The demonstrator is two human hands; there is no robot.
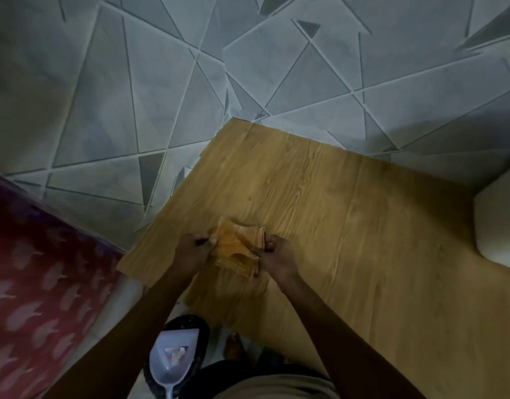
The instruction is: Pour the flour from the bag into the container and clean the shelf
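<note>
An orange-brown folded cloth (236, 246) lies over the near left part of the wooden shelf (348, 214). My left hand (194, 249) pinches the cloth's left edge. On the other side, my right hand (274, 256) pinches its right edge. Both hands hold it just above or on the wood; I cannot tell which. No flour bag or container shows in this view.
A white dustpan (173, 361) lies in a dark bin on the floor below the shelf's near edge. A red patterned fabric (38, 298) fills the lower left. A white object (498, 223) sits at the shelf's right edge. Grey geometric wall tiles (161, 82) stand behind.
</note>
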